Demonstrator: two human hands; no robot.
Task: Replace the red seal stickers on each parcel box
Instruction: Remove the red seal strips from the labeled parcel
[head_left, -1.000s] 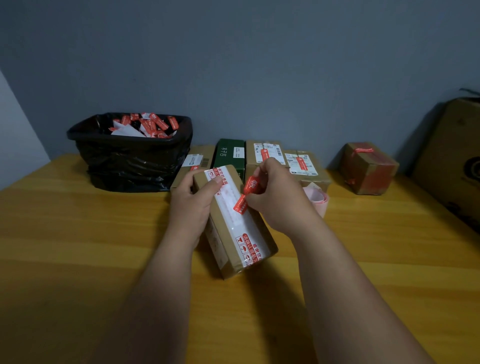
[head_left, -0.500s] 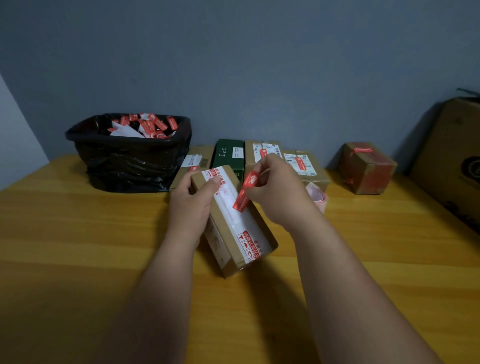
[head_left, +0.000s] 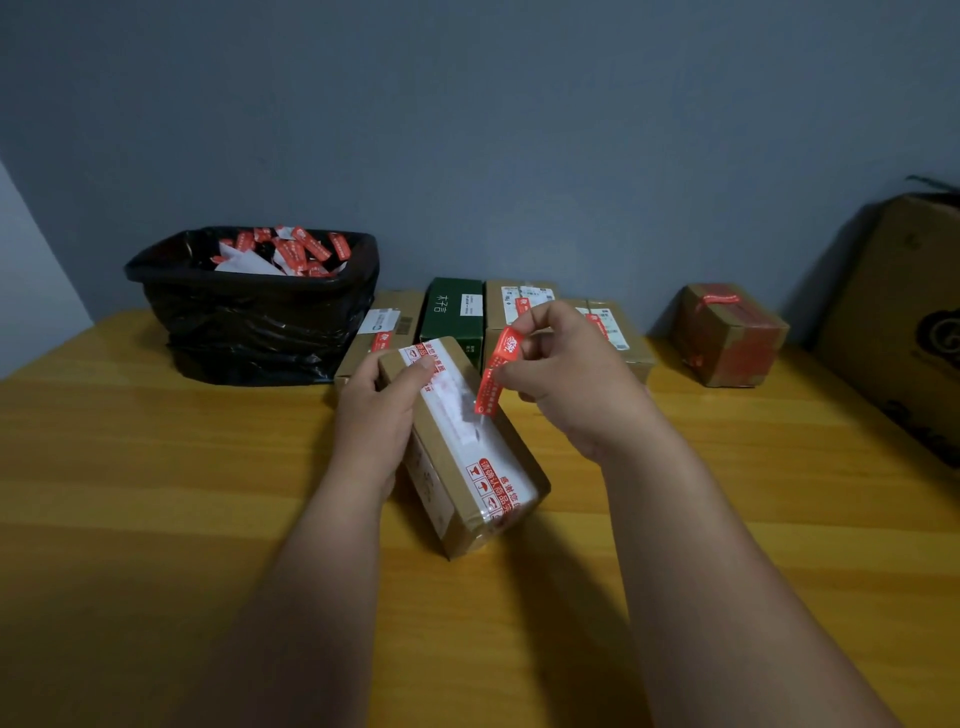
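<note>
A brown parcel box (head_left: 483, 488) with white tape printed in red lies tilted on the wooden table (head_left: 156, 493) in the middle of the view. My left hand (head_left: 374, 410) grips its far left corner, thumb on top. My right hand (head_left: 566, 374) pinches a red seal sticker (head_left: 496, 371), which hangs almost upright with only its lower tip still touching the tape. White residue marks the tape where the sticker sat.
A black-lined bin (head_left: 254, 306) holding several used red stickers stands at the back left. Behind the held box sit a row of parcels: brown boxes (head_left: 384, 332), a green box (head_left: 452, 317), more brown ones (head_left: 613, 332). A red-taped box (head_left: 727, 335) and a large carton (head_left: 904, 322) are at right.
My right hand has peeled the red sticker up and off the tape, lifting it from lying slanted to nearly upright. My left hand keeps holding the box in place.
</note>
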